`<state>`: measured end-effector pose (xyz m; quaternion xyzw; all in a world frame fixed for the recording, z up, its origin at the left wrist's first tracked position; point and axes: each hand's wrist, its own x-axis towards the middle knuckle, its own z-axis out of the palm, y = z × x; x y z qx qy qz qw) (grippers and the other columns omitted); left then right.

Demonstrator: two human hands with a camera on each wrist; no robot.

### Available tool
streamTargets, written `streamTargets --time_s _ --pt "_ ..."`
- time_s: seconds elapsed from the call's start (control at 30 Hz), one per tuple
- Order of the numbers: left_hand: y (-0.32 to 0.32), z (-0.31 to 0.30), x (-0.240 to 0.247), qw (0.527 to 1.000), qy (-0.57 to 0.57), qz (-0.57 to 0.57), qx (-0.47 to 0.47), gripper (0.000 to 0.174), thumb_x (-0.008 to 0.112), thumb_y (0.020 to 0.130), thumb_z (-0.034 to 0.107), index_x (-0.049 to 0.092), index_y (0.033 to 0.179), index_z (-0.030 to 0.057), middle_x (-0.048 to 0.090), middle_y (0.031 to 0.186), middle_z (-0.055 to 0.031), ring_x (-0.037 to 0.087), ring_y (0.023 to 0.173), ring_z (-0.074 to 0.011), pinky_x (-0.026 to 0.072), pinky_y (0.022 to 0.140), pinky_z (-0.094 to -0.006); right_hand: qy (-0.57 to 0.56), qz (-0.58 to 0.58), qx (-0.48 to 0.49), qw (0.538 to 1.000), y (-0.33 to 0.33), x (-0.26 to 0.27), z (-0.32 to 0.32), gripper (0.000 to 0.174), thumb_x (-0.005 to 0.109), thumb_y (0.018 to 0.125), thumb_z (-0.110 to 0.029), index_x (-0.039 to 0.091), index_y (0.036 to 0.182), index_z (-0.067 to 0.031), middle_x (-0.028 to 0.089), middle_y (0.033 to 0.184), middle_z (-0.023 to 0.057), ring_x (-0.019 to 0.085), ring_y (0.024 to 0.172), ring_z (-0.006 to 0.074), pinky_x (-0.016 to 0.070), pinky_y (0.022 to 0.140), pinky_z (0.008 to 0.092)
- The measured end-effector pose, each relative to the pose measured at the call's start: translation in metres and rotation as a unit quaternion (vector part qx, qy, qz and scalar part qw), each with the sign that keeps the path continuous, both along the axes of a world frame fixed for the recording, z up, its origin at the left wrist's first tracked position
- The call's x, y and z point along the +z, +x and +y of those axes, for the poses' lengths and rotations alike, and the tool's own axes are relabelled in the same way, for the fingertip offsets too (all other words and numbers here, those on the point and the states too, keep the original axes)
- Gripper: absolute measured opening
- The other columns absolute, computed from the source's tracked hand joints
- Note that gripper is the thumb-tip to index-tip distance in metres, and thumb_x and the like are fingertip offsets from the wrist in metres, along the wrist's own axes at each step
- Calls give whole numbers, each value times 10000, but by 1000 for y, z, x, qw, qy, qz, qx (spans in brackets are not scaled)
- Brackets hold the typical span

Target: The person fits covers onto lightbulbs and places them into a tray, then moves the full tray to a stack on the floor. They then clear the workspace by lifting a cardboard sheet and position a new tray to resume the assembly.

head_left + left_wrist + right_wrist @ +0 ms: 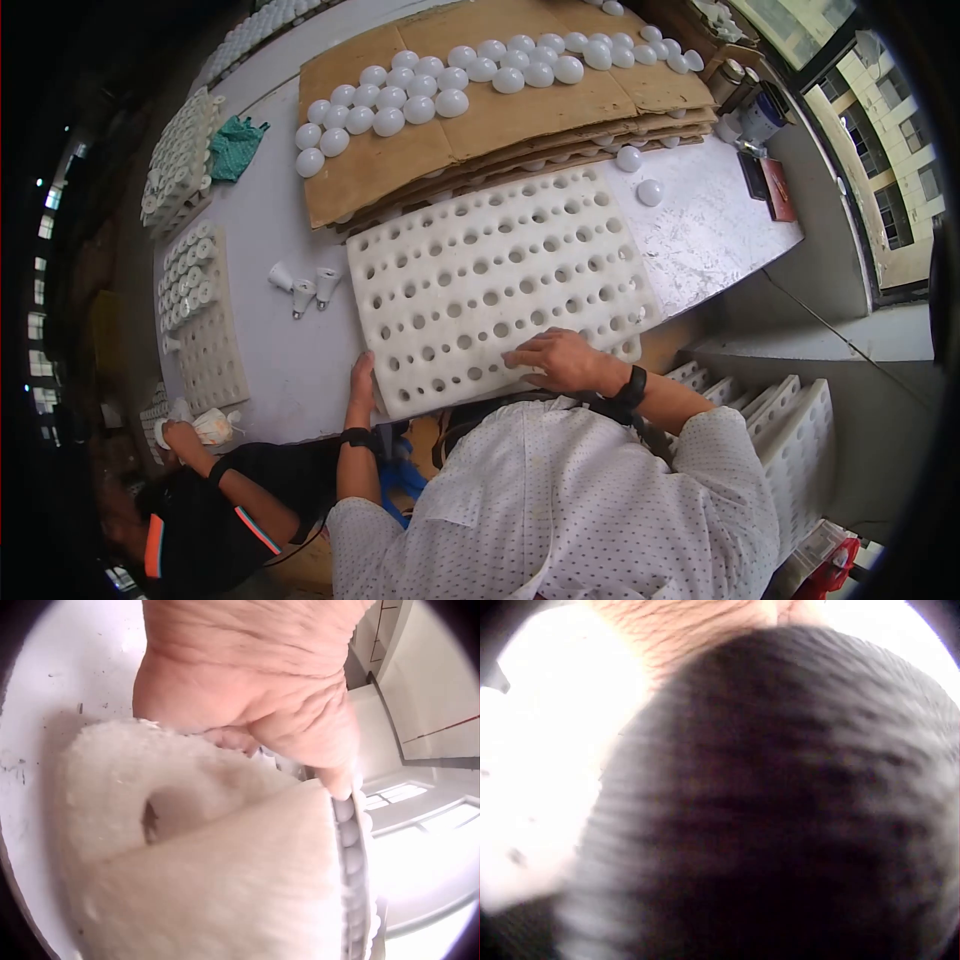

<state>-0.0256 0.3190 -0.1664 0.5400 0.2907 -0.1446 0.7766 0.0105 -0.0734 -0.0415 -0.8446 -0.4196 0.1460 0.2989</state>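
Observation:
A white foam board (495, 285) with rows of large and small round holes lies at a slant on the table before me. At its left edge, my left hand (362, 385) grips the foam; in the left wrist view, that hand (247, 682) spans the foam's edge, with the thumb and fingers apart on it. My right hand (560, 360) rests over the board's near right part, its fingers loosely bent and no object visible in it. Dark cloth fills most of the right wrist view, hiding the right fingers there.
Behind the board, stacked cardboard sheets (420, 160) carry white domes (452, 103). Bulb bases (303, 292) stand to the left, near a tray of white parts (190, 270) and a green cloth (237, 148). Another person's hand (185, 440) is at lower left. Foam boards (800, 440) lean at right.

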Motion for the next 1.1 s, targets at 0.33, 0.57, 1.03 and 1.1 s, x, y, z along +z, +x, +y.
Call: streamTargets --time_s 0.33,0.57,1.03,1.1 --pt "32 -81 4 994 98 -28 -41 518 551 776 101 401 1256 -28 531 1138 -140 522 1037 -242 427 887 -343 135 239 -466 841 77 -108 -243 664 597 810 -148 254 1340 57 494 1203 188 516 1055 223 430 871 321" --pt "12 -94 11 995 86 0 -43 547 485 695 -17 417 1238 -21 542 1111 -128 537 1000 -239 448 854 -338 143 181 -418 879 61 -112 -258 490 568 781 -121 351 1184 54 549 1049 209 561 936 257 462 795 341" --pt "118 -69 84 984 157 -80 26 569 564 841 126 298 1303 -71 399 1306 -220 442 1172 -285 372 966 -366 319 207 -537 753 241 -22 -246 460 595 823 -192 459 1186 55 565 1087 132 563 951 195 477 784 288" --pt "163 -74 98 986 35 -109 121 572 556 876 202 293 1301 -75 378 1316 -224 425 1186 -287 373 972 -370 401 244 -532 705 298 -49 -254 345 582 830 -175 496 1091 34 555 994 97 543 881 161 468 748 256"
